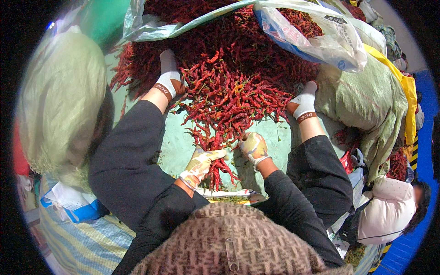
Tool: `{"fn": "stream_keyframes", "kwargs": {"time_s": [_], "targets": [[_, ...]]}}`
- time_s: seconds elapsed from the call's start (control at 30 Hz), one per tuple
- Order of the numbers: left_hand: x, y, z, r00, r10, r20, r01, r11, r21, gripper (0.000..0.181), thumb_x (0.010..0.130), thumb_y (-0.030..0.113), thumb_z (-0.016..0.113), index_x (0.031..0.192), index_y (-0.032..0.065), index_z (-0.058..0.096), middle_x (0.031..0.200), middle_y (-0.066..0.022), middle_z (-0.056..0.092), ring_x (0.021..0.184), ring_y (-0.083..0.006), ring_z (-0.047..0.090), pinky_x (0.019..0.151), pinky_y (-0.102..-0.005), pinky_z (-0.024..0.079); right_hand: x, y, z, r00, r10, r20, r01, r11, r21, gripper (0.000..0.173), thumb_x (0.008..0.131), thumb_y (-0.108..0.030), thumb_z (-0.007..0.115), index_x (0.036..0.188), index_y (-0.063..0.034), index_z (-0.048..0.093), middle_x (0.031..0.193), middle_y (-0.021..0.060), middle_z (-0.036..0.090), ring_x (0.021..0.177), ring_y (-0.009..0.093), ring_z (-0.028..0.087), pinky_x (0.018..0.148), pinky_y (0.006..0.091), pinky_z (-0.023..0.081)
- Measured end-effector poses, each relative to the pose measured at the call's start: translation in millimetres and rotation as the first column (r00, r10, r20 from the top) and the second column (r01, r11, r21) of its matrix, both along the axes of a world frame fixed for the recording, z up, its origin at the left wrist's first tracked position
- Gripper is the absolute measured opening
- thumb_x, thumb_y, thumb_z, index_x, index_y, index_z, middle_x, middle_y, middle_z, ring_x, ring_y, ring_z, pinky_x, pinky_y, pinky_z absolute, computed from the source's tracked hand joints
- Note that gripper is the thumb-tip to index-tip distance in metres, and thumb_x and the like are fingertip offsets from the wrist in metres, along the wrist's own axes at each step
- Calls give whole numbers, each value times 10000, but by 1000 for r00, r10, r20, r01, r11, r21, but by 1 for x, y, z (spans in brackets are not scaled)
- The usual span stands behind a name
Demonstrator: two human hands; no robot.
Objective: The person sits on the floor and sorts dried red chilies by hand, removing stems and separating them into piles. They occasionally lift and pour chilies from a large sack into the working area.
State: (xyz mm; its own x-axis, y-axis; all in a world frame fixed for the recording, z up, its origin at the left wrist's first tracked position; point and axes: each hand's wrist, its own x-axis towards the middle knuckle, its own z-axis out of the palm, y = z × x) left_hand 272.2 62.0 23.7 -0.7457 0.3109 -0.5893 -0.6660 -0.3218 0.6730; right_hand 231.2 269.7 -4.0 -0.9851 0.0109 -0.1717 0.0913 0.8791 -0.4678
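Between my outstretched legs lies a loose heap of dried red chili peppers (230, 92), some with green stems, on a pale green surface (175, 137). My left hand (201, 165), in a camouflage-patterned glove, is closed around a bunch of dried red chili peppers (216, 172) that hangs out below the thumb. My right hand (253, 147), in a similar glove, is curled at the near right edge of the heap, close to a chili; whether it pinches one is hidden. Below the hands is a white bag edge (240, 193) with green bits beside it.
A larger chili mass (206, 44) lies beyond my feet, partly under plastic bags (309, 37). Full woven sacks stand at left (65, 99) and right (361, 92). A striped woven sheet (92, 244) lies at lower left. Another person in a pale top (388, 209) sits at right.
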Motion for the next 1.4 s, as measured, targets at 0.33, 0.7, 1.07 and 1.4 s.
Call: {"fn": "stream_keyframes", "kwargs": {"time_s": [0.33, 0.7, 1.07, 1.4], "targets": [[-3, 8, -1, 985, 103, 139, -109, 993, 42, 199, 815, 149, 737, 967, 28, 694, 778, -6, 649, 635, -112, 611, 566, -262, 490, 43, 28, 48, 768, 177, 615, 596, 155, -788, 143, 912, -197, 634, 949, -66, 590, 839, 56, 648, 581, 79, 535, 452, 205, 366], [1, 14, 26, 991, 13, 132, -36, 984, 172, 157, 797, 131, 760, 859, 7, 686, 794, -34, 682, 672, -121, 649, 610, -253, 526, 53, -4, 80, 881, 258, 397, 135, 667, -733, 149, 841, -157, 631, 792, -17, 628, 647, -3, 555, 554, 84, 500, 523, 245, 402], [-4, 0, 0, 998, 41, 55, -37, 996, -78, 212, 782, 122, 762, 942, 2, 694, 867, -57, 689, 676, -141, 652, 582, -286, 535, 8, 17, 19, 998, -53, 45, 53, 999, 10, 213, 742, -233, 674, 880, -70, 671, 868, 209, 661, 854, 360, 647, 763, 435, 516], [-3, 5, -5, 986, -20, 165, 30, 998, -58, 186, 822, 146, 725, 919, -10, 697, 856, -62, 690, 733, -149, 654, 668, -284, 524, 13, 31, 7, 946, 30, 324, 94, 928, -360, 143, 802, -168, 667, 841, -42, 611, 725, 111, 627, 574, 179, 527, 539, 323, 438]]}}
